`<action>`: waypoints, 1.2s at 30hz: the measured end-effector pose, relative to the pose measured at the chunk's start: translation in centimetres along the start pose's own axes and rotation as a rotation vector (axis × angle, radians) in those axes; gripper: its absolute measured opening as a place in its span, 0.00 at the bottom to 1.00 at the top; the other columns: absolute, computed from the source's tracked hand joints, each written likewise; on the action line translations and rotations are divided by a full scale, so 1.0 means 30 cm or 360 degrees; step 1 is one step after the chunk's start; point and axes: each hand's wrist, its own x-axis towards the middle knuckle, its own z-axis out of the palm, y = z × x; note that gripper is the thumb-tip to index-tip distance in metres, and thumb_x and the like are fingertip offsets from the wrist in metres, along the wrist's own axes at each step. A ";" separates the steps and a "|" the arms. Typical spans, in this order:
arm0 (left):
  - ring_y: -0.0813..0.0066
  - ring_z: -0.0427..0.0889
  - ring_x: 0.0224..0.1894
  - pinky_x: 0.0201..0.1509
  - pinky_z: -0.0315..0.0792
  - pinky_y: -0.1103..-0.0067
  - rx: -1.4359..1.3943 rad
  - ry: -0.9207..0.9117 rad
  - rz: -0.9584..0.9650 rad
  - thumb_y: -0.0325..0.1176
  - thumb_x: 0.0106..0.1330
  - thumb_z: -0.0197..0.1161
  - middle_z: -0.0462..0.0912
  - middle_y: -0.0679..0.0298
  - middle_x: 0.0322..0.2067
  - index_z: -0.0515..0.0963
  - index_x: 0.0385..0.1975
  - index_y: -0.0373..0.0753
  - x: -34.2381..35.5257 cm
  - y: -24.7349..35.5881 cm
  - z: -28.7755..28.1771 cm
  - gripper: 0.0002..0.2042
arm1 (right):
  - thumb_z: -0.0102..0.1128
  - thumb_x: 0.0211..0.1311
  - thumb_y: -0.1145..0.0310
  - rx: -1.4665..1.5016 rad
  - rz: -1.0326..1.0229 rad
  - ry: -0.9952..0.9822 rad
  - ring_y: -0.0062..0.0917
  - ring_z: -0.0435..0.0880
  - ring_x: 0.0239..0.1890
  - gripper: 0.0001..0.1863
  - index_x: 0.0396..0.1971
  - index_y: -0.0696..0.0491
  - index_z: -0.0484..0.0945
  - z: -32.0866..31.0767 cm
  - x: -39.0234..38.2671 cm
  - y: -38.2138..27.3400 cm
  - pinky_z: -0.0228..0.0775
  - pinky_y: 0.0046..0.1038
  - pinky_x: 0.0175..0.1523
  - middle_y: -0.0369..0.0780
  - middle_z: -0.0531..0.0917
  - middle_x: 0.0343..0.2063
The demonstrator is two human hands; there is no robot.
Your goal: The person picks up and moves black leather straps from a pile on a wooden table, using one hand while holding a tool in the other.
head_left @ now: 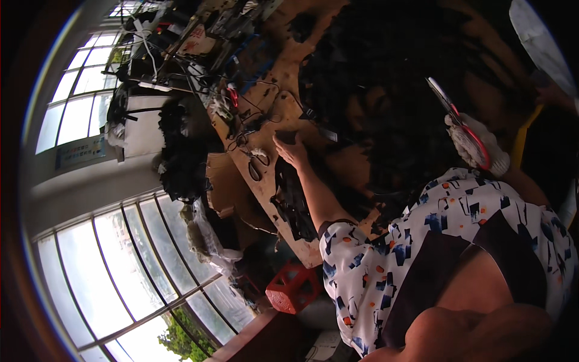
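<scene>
My right hand (pixel 473 145), in a whitish knit glove, grips a pair of scissors (pixel 445 96) with red handles. Their blades point up and to the left, over dark material. My bare left hand (pixel 292 151) is stretched over the wooden table, with a small black piece (pixel 287 137) between its thumb and fingers. What the piece is made of cannot be made out. A large heap of black material (pixel 374 78) covers much of the tabletop between and beyond my hands. Beside my left forearm lies a stack of black pieces (pixel 292 199).
Dark-handled scissors (pixel 258 164) lie by the table's left edge (pixel 246 175), near loose cords. Tools and cables clutter the far left, with a red-handled tool (pixel 233 95). A cardboard box (pixel 218 184) and a red stool (pixel 291 291) stand left of the table, near barred windows (pixel 114 265).
</scene>
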 end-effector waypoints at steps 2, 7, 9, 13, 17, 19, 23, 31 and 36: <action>0.49 0.64 0.54 0.54 0.61 0.63 0.0041 0.0039 0.0196 0.42 0.46 0.69 0.64 0.46 0.52 0.54 0.59 0.38 0.003 0.004 0.024 0.41 | 0.44 0.64 0.55 0.0026 -0.0070 -0.0163 0.11 0.78 0.17 0.17 0.39 0.55 0.66 -0.027 0.011 0.008 0.71 0.09 0.17 0.32 0.75 0.22; 0.49 0.65 0.52 0.53 0.62 0.64 0.0179 0.0423 0.0689 0.34 0.52 0.62 0.66 0.48 0.49 0.66 0.52 0.37 -0.064 0.062 -0.024 0.25 | 0.43 0.64 0.55 0.0115 -0.0113 -0.0270 0.11 0.76 0.15 0.18 0.42 0.56 0.66 -0.050 0.036 0.034 0.72 0.09 0.17 0.34 0.74 0.22; 0.53 0.73 0.43 0.46 0.68 0.68 -0.0108 0.0476 0.0904 0.29 0.54 0.59 0.74 0.50 0.40 0.75 0.38 0.35 -0.139 0.145 -0.014 0.12 | 0.43 0.64 0.53 0.0061 -0.0186 -0.0300 0.10 0.75 0.15 0.20 0.43 0.56 0.65 -0.049 0.029 0.037 0.72 0.10 0.18 0.34 0.74 0.21; 0.56 0.79 0.31 0.36 0.73 0.68 -0.0129 -0.0488 0.0516 0.39 0.54 0.58 0.80 0.57 0.27 0.80 0.31 0.43 -0.383 0.369 0.056 0.10 | 0.43 0.64 0.53 0.0111 -0.0162 -0.0296 0.09 0.74 0.14 0.21 0.44 0.56 0.64 -0.063 0.010 0.040 0.71 0.10 0.17 0.33 0.73 0.21; 0.52 0.77 0.36 0.38 0.71 0.64 0.0272 -0.0705 0.0146 0.40 0.54 0.60 0.79 0.54 0.30 0.75 0.35 0.40 -0.389 0.416 0.116 0.13 | 0.45 0.62 0.52 0.0125 -0.0081 -0.0418 0.08 0.73 0.14 0.21 0.42 0.55 0.66 -0.047 0.069 0.066 0.68 0.09 0.17 0.31 0.71 0.20; 0.52 0.77 0.38 0.39 0.71 0.64 0.0178 -0.0697 0.0230 0.40 0.53 0.61 0.77 0.53 0.32 0.74 0.34 0.39 -0.419 0.471 0.189 0.14 | 0.45 0.63 0.52 0.0072 -0.0141 -0.0264 0.08 0.71 0.13 0.20 0.42 0.54 0.66 -0.044 0.010 0.026 0.67 0.09 0.16 0.30 0.71 0.20; 0.52 0.75 0.42 0.42 0.70 0.64 0.0228 -0.0585 0.0160 0.42 0.52 0.62 0.73 0.53 0.37 0.71 0.35 0.36 -0.412 0.411 0.225 0.17 | 0.42 0.63 0.50 -0.0017 -0.0148 -0.0357 0.08 0.69 0.14 0.22 0.44 0.54 0.64 -0.061 0.041 0.042 0.64 0.08 0.15 0.31 0.69 0.19; 0.54 0.74 0.45 0.45 0.67 0.61 0.0382 -0.0650 0.0262 0.44 0.53 0.59 0.73 0.52 0.40 0.61 0.54 0.43 -0.492 0.439 0.252 0.28 | 0.45 0.62 0.54 0.0638 0.0277 -0.0491 0.11 0.61 0.08 0.13 0.29 0.49 0.65 -0.130 0.041 0.077 0.58 0.10 0.11 0.33 0.67 0.17; 0.54 0.75 0.44 0.45 0.67 0.61 0.0455 -0.0675 0.0165 0.43 0.51 0.60 0.74 0.52 0.40 0.66 0.49 0.42 -0.509 0.425 0.262 0.25 | 0.37 0.64 0.60 0.0358 0.0047 -0.0405 0.15 0.64 0.12 0.13 0.27 0.53 0.66 -0.074 0.021 0.058 0.60 0.15 0.13 0.35 0.66 0.13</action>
